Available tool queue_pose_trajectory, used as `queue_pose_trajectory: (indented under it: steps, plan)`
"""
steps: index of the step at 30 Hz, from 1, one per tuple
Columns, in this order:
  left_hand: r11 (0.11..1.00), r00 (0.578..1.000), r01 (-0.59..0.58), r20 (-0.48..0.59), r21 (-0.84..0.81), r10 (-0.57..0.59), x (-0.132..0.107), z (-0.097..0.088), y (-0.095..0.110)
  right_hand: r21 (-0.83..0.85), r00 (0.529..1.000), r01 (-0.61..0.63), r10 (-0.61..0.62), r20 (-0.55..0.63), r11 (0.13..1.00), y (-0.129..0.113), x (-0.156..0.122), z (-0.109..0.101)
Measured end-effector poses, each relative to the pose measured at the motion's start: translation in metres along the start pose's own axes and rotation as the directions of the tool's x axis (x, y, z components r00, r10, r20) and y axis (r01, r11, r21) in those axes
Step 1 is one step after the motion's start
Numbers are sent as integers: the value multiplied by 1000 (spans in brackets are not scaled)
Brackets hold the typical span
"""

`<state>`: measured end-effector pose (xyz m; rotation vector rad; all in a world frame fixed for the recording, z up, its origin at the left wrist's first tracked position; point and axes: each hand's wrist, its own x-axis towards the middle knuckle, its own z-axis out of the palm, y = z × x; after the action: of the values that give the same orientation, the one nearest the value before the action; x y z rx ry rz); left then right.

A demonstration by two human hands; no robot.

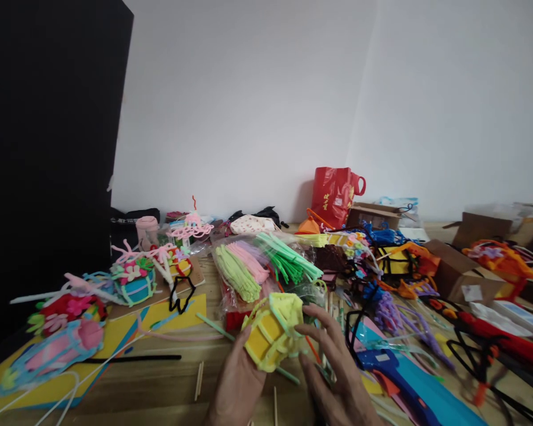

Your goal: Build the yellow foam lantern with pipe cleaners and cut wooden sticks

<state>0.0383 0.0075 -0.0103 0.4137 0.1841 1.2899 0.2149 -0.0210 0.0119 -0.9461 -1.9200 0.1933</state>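
A small yellow craft lantern (273, 331), framed in pale yellow-green pipe cleaners, is held over the wooden table (160, 378) low in the middle. My left hand (237, 384) cups it from below and behind, fingers closed around it. My right hand (335, 370) grips its right side with thumb and fingers curled on the frame. Bundles of green, pink and yellow-green pipe cleaners (262, 263) in clear bags lie just behind it.
Finished pipe-cleaner crafts (133, 278) and yellow foam sheets (115, 331) lie at left. A blue glue gun (397, 378) rests right of my hands. Cardboard boxes (459, 275), a red bag (335, 195) and tangled orange, black and red pipe cleaners crowd the right. Thin wooden sticks (199, 380) lie near the front.
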Motion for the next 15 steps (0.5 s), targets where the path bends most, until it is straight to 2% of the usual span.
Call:
queue_pose_trajectory:
  steps: [3,5,7,10,13,15]
  plan:
    - [999,996,-43,74,-5,43,2,-5,11,149,984,-146,159,-82,978,0,2,-3]
    - [1000,994,-20,109,-7,21,2,-8,18,279,951,-284,307,-42,917,-1,5,-3]
    - [1000,990,-6,143,-12,8,2,-9,23,439,896,-426,437,81,791,-4,8,-1]
    - [1000,974,-8,227,-30,15,0,-7,25,631,796,-580,522,307,514,-6,12,3]
    - [999,940,-2,341,-45,17,-1,-5,20,727,730,-629,530,432,274,-3,13,11]
    - [998,910,-3,414,-56,26,-2,-3,16,749,713,-635,515,475,188,2,12,16]
